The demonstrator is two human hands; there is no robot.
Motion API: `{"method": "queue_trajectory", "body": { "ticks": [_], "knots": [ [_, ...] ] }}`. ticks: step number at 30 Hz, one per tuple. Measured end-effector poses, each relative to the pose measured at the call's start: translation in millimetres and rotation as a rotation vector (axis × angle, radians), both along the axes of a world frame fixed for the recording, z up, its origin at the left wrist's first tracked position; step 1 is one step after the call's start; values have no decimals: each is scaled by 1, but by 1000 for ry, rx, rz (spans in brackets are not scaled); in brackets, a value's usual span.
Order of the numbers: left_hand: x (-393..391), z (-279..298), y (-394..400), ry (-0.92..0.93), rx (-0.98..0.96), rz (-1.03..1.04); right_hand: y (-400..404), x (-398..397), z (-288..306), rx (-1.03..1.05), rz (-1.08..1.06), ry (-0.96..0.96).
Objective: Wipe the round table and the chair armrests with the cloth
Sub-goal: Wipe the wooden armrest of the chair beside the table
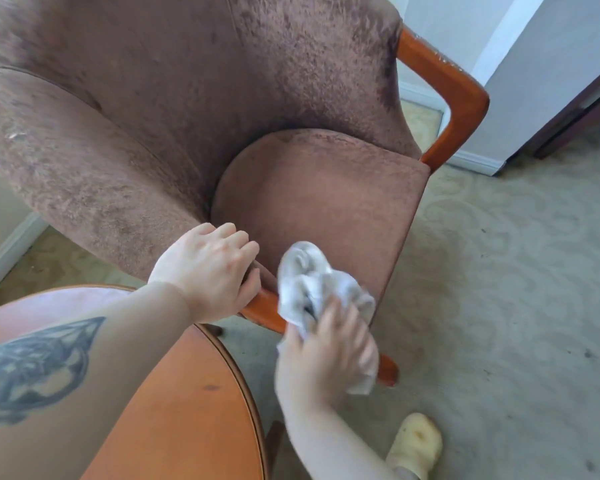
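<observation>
L hand [207,273] clamped round near armrest [262,308], likely steadying chair. R hand [326,358] closed on bunched cloth [309,282], pressing it on same armrest. Round table [187,393] near-left, untouched.

Near armrest [260,308]: mid-length hidden under cloth [309,282] and right hand [329,358]; upper end covered by left hand [208,275]. Left fingertips curl out of sight under the rail. Round table [187,393] cut off by bottom edge, partly masked by forearm. Chair [187,116] back cropped at top. Slipper [418,441] partly cut off; cloth edges motion-blurred
</observation>
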State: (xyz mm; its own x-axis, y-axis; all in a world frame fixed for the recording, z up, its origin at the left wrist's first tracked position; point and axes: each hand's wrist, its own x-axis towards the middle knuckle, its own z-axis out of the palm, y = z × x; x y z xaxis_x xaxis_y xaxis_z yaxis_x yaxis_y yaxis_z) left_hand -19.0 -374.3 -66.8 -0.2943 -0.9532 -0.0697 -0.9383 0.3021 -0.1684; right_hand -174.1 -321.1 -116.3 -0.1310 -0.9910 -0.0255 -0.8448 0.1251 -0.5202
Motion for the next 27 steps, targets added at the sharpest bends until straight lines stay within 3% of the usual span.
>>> {"method": "queue_trajectory", "body": {
  "ticks": [4,10,12,14,16,17,20,23,25,27],
  "knots": [
    [-1,5,-1,16,25,-43,-10,26,13,-60,103,-85],
    [-3,1,0,-4,6,-1,4,-102,-38,-551,807,81],
    [-3,3,-1,-12,4,-12,-3,-90,-36,-631,1075,287],
    [-4,6,-1,-23,13,-14,-10,-54,-30,-666,1349,658],
    [-5,6,0,-24,17,-11,-14,-27,-27,-633,1478,1033],
    [-5,6,0,-22,17,-9,-15,-27,-27,-612,1486,1109],
    [-4,5,0,-22,14,10,-16,-79,-33,-519,1541,1127],
    [-3,3,0,-20,10,24,-29,-131,-41,-689,1681,1032],
    [-2,1,0,-20,10,27,-42,-126,-33,-743,1773,953],
    [-3,1,1,-16,15,23,-47,-91,-30,-800,1724,773]
  ]
}}
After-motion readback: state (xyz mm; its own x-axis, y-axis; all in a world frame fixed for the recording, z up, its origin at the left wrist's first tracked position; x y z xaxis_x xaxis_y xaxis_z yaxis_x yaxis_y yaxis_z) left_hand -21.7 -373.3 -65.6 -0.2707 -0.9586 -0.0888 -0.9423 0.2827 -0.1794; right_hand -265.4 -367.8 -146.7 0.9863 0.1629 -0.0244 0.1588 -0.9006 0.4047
